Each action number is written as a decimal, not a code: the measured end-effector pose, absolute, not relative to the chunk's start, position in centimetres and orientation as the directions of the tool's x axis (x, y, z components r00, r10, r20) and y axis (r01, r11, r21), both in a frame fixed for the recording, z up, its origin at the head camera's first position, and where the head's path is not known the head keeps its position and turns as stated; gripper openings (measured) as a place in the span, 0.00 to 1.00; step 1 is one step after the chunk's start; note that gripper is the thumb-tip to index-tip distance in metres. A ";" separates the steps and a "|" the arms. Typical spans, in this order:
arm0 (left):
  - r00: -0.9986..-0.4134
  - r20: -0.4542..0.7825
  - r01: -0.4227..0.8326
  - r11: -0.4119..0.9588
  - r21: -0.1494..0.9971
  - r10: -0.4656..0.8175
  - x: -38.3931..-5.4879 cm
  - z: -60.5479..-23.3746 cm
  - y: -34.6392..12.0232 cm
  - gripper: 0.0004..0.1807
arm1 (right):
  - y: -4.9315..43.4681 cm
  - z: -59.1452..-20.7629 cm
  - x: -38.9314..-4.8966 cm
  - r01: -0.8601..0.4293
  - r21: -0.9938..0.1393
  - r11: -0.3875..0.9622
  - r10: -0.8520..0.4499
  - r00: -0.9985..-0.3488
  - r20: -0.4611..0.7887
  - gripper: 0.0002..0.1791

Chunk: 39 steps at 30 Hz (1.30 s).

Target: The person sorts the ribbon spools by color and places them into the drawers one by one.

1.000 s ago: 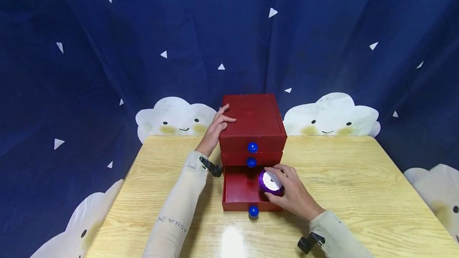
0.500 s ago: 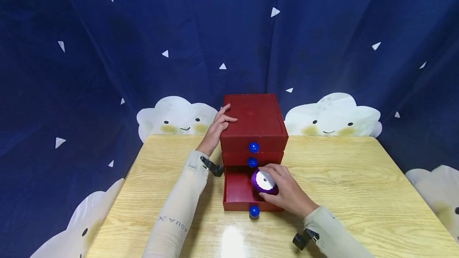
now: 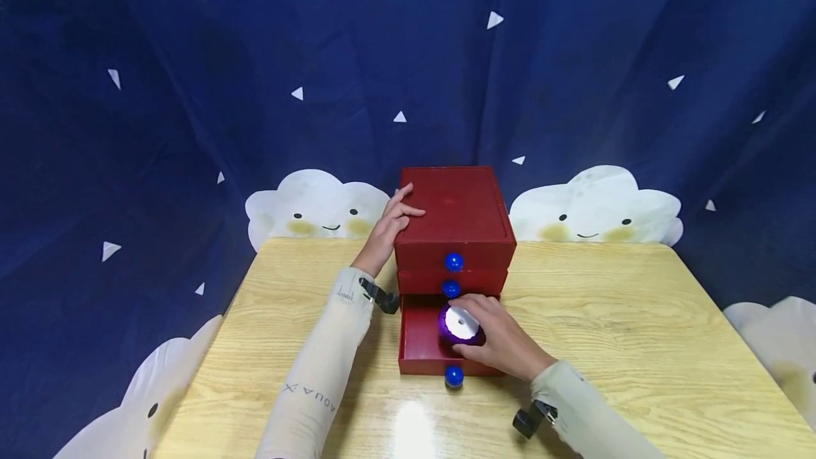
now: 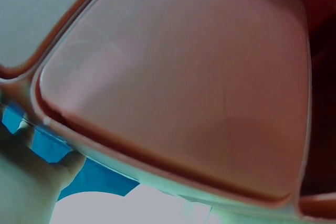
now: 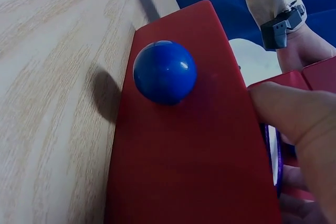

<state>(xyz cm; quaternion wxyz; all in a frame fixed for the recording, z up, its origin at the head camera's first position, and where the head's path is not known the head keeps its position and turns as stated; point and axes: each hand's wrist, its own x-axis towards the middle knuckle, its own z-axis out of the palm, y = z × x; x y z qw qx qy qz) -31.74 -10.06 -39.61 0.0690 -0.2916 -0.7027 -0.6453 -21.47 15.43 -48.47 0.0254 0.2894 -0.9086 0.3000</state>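
Observation:
A red drawer cabinet with blue round knobs stands on the table, its bottom drawer pulled out. My right hand grips a round purple roll by its sides, within the outline of that drawer. The roll's face is white with a small hole at its centre. In the right wrist view the drawer front hides most of the roll. My left hand rests along the cabinet's upper left edge, fingers extended over the top. In the left wrist view its fingers lie beside the cabinet's side panel.
The two upper drawers are closed, with a knob on the top one. A blue knob sticks out from the pulled-out drawer's front. The wooden table extends on both sides. A dark blue curtain with clouds hangs behind.
My right hand has moved left with the purple roll, from the drawer's right side toward its middle. The left hand stays on the cabinet, and the head view has shifted slightly.

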 end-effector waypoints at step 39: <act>-0.816 0.482 0.511 0.009 0.860 0.320 -31.5 -39.6 -9.9 0.19 | 14.8 -48.9 -23.7 -0.651 -0.397 0.647 -0.707 -0.707 0.005 0.32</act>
